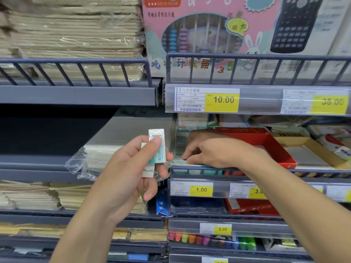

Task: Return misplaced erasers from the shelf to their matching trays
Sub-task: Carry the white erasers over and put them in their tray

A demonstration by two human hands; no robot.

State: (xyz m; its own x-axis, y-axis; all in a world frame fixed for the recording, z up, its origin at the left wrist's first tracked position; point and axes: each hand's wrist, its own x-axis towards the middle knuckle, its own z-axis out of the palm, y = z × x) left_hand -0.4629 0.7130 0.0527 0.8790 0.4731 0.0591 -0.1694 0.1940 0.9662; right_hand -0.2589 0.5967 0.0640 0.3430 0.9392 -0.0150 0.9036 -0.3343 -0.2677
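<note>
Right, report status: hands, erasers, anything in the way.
Left hand holds wrapped erasers upright. Right hand reaching into the eraser tray above the 1.00 tag; grip unclear. Red tray beside it, nothing blocking.

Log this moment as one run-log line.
left hand: holds erasers | right hand: fingers on erasers in shelf tray | red tray: untouched

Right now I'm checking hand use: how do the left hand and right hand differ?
The left hand is raised in front of the shelf, gripping wrapped erasers upright; the right hand reaches into the shelf, fingertips down on a teal-and-white pack. The left shows its palm side, the right its back. Both are bare.
</note>
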